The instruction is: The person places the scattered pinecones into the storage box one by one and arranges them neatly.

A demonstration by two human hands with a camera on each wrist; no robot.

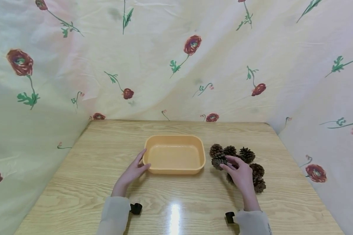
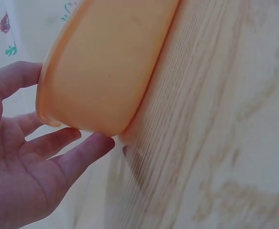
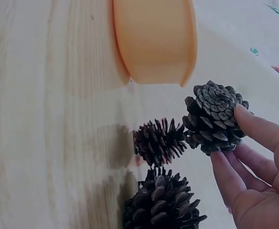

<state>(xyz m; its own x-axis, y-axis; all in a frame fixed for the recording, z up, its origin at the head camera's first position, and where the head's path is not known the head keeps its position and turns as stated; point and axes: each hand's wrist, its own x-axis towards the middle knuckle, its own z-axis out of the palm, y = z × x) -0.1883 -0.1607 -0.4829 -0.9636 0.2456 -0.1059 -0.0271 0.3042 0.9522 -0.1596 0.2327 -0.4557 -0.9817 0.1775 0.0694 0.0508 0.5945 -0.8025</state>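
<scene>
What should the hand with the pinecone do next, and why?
Maybe move the pinecone left, over the tray: the right hand already pinches it above the table, the tray stands close by, and the left hand holds its side.

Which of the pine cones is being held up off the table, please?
The pine cone pinched in the right-hand grip, raised above the table; the other pine cones sit lower, unheld.

Your left hand (image 1: 132, 172) holds the orange tub (image 1: 174, 157) at its left end, while farther right your right hand (image 1: 242, 171) pinches a pine cone (image 1: 219, 162) beside other cones (image 1: 247, 155).
</scene>
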